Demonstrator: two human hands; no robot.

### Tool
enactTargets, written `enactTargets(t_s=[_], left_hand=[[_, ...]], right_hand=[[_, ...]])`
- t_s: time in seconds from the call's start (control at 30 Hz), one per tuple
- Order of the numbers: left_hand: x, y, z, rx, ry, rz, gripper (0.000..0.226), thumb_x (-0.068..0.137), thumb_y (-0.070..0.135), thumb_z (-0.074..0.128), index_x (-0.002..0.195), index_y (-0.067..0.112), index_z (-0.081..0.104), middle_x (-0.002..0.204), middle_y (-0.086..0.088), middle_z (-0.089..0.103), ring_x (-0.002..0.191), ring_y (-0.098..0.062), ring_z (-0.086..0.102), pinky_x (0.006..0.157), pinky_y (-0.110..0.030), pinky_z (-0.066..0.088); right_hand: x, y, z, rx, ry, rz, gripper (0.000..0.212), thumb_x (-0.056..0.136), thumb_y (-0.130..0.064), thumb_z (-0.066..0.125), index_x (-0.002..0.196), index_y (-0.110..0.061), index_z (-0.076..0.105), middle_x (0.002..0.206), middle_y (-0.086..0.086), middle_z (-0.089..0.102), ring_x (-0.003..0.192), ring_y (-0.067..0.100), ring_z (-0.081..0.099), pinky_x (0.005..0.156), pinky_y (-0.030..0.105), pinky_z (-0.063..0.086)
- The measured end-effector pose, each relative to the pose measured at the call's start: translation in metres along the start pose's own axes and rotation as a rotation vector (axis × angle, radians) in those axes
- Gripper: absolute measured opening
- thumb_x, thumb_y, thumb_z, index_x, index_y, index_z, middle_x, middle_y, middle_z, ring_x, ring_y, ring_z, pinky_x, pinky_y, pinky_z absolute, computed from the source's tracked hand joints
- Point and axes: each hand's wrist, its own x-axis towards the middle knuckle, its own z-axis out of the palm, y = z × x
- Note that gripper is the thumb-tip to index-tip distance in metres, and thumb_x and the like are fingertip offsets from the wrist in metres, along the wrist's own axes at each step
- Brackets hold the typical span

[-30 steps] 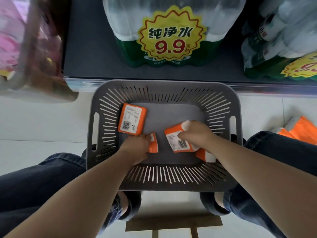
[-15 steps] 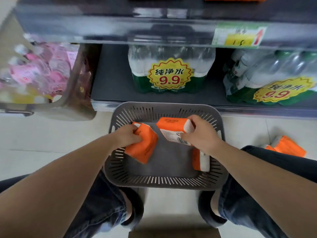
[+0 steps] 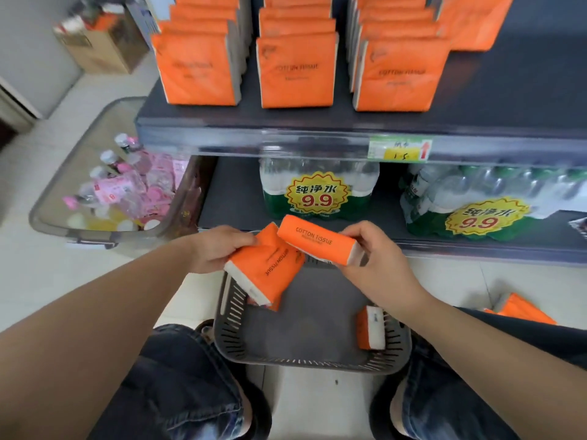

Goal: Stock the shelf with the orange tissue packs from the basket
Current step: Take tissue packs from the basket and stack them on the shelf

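Two orange tissue packs, lifted clear of the basket (image 3: 313, 360) since a second ago: one (image 3: 270, 268) clasped in the left hand (image 3: 216, 249), one (image 3: 317, 242) pinched in the right hand (image 3: 371, 255), below the shelf's (image 3: 254, 128) front edge; one pack (image 3: 370, 328) left at the basket's right wall.

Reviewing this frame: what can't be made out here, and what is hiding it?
All head view.
- Basket front left floor: hidden behind the left hand's tissue pack.
- Number of packs in the left hand: unclear, an edge shows beneath.
- Shelf rows: depth cut off by the top edge.
- Price tag: blurred.
- Floor pack: partly behind the right arm.
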Motion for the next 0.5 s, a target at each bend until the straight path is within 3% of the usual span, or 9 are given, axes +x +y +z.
enactTargets(t_s=[0.13, 0.27, 0.5], left_hand=[[-0.016, 0.009, 0.012, -0.154, 0.034, 0.085, 0.024, 0.094, 0.015, 0.058, 0.113, 0.001, 0.059, 0.105, -0.013, 0.073, 0.087, -0.019, 0.073, 0.069, -0.028, 0.060], [-0.025, 0.013, 0.030, -0.290, 0.000, 0.178, 0.022, 0.096, 0.013, 0.055, 0.112, 0.000, 0.060, 0.105, -0.012, 0.074, 0.095, -0.021, 0.072, 0.073, -0.031, 0.060], [-0.044, 0.018, 0.059, -0.502, -0.067, 0.253, 0.031, 0.093, 0.010, 0.055, 0.122, -0.001, 0.056, 0.111, -0.015, 0.072, 0.102, -0.025, 0.070, 0.077, -0.034, 0.060]], right_hand=[[-0.005, -0.010, -0.006, -0.146, 0.080, -0.091, 0.033, 0.080, -0.006, 0.062, 0.106, -0.023, 0.054, 0.106, -0.014, 0.048, 0.090, -0.002, 0.048, 0.077, 0.021, 0.043], [-0.010, -0.020, -0.007, -0.275, 0.129, -0.232, 0.034, 0.080, -0.006, 0.060, 0.110, -0.020, 0.055, 0.107, -0.020, 0.036, 0.102, -0.003, 0.041, 0.085, 0.024, 0.042], [-0.022, -0.033, -0.015, -0.389, 0.221, -0.386, 0.035, 0.073, 0.000, 0.070, 0.104, -0.013, 0.060, 0.113, -0.004, 0.050, 0.107, 0.006, 0.042, 0.084, 0.024, 0.044]])
